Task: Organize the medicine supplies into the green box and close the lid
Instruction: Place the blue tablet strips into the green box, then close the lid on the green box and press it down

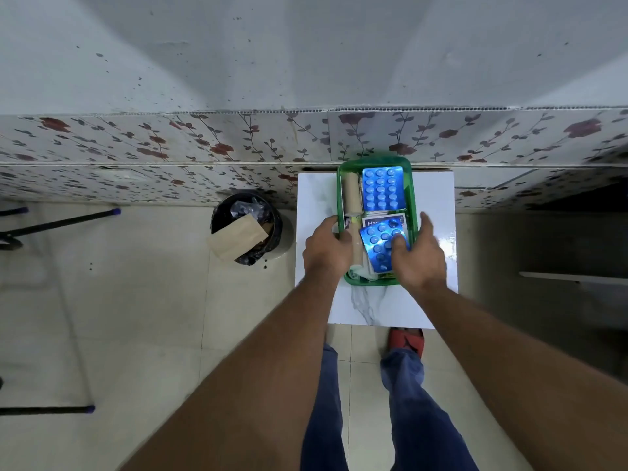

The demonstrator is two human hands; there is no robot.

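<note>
— Hands first: where are they?
— Both are over the green box (341, 178), which sits on a white marble-look table (314, 198). The left hand (326, 248) rests at the box's left rim, fingers curled by a brown roll (357, 254); whether it grips the roll I cannot tell. The right hand (418, 254) has its fingers spread, fingertips pressing a blue pill sheet (379, 243) lying tilted in the near half.
— What else is inside?
— A second blue pill sheet (382, 186) lies flat in the far half, beside another brown roll (351, 193). A white packet (372, 220) shows between the sheets.
— Around it?
— A black bin (248, 226) stands left of the table.
</note>
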